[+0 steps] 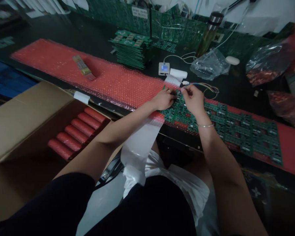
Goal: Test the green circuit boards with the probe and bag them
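Observation:
A row of green circuit boards (238, 126) lies on red bubble wrap (113, 82) along the table's front edge. My left hand (164, 99) rests on the left end of the boards, fingers curled and pressed down; a ring shows on one finger. My right hand (193, 98) is right beside it, fingers pinched over the boards, close to a bundle of thin coloured wires (206, 88). What the fingertips grip is too small to make out. A strip of white label backing (140, 144) hangs from the table edge down to my lap.
An open cardboard box (27, 131) with several red wrapped rolls (76, 132) stands at the left. A stack of green boards (131, 49), a small white device (164, 68), a bottle (208, 32), plastic bags (210, 65) and a brush (83, 68) lie on the table.

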Available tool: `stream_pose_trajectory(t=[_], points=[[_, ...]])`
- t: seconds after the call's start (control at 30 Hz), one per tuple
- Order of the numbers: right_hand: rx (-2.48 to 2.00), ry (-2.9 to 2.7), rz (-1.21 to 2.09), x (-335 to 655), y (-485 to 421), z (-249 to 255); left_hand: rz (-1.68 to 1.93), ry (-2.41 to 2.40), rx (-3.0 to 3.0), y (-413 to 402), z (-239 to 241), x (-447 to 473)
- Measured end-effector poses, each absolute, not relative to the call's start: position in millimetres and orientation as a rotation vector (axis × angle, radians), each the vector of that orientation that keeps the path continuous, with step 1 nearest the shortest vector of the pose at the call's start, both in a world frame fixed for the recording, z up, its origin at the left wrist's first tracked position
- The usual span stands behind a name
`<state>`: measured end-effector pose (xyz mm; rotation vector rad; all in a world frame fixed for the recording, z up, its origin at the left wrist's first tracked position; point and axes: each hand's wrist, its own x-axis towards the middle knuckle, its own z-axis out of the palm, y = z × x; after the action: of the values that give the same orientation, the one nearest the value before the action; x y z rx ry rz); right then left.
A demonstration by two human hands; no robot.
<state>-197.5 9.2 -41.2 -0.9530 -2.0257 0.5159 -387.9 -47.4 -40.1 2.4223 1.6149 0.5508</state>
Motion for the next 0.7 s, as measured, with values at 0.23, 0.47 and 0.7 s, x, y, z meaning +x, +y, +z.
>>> stream_pose_trajectory(t=[0.23, 0.47, 0.7], points=[[-0.939, -2.183, 0.528, -190.2, -56.1, -46.0, 1.048, 1.606, 2.185, -155.9, -34.1, -395.6], [-0.909, -2.268, 0.422, -206.3, -52.2, -55.8, 0.898, 1.615, 2.233, -224.0, -60.5, -417.1], [-0.903, -2.282, 0.336, -203.7, -55.7, -60.5, 0.996, 1.602, 2.299, -233.8, -75.5, -417.4]])
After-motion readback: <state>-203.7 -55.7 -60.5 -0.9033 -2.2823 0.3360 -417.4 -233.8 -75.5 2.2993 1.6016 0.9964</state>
